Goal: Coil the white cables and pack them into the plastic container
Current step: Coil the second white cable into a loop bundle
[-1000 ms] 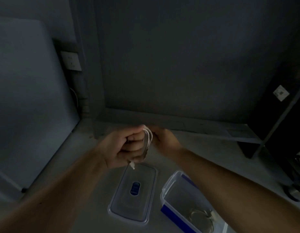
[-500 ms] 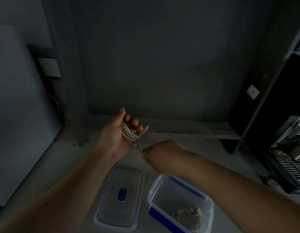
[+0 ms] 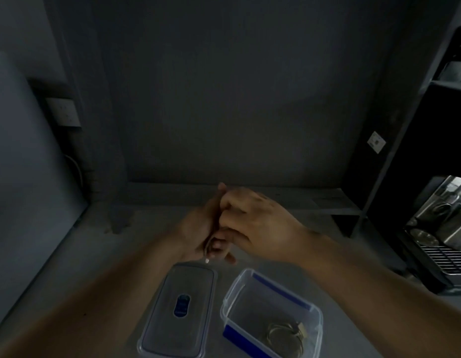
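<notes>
My left hand and my right hand are pressed together above the counter, both closed around a white cable. Most of the cable is hidden between the palms; only a strand and its small white plug end hang out below. Under the hands, to the right, a clear plastic container with blue clips stands open, and a coiled cable lies on its floor. Its clear lid with a blue label lies flat just left of it.
The grey counter meets a dark wall behind. A wall socket sits at the left. A dark shelf frame and a metal coffee machine stand at the right edge.
My right hand has come up from below the left and now covers the coil held there. The left fingers, spread half a second ago, have folded in. The view has shifted slightly.
</notes>
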